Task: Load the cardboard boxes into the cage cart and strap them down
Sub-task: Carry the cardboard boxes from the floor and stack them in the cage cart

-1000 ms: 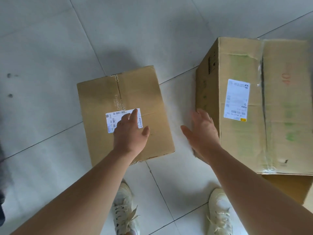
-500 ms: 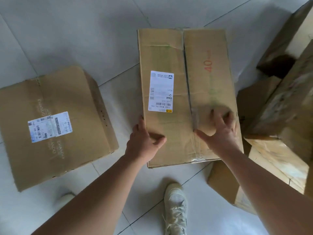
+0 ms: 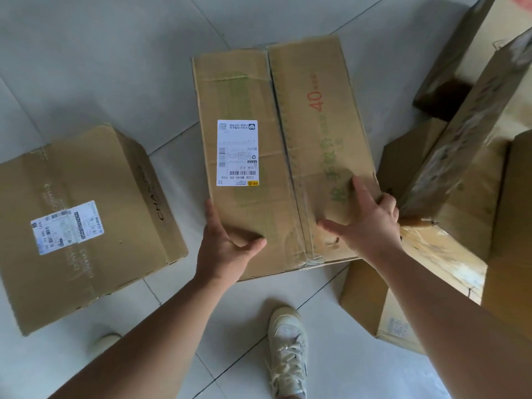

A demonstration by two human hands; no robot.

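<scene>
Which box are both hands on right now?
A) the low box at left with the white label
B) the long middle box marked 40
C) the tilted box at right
B: the left hand holds the left edge and the right hand the right edge of the long box marked 40, at its near end.

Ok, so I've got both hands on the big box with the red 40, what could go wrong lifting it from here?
Both the left hand and right hand hold the big box at its near end only, so the far end might tip away. The leaning box sits close beside your right hand; lifting could pinch fingers or topple it. Your shoe lies just below the near edge if the grip slips.
</scene>
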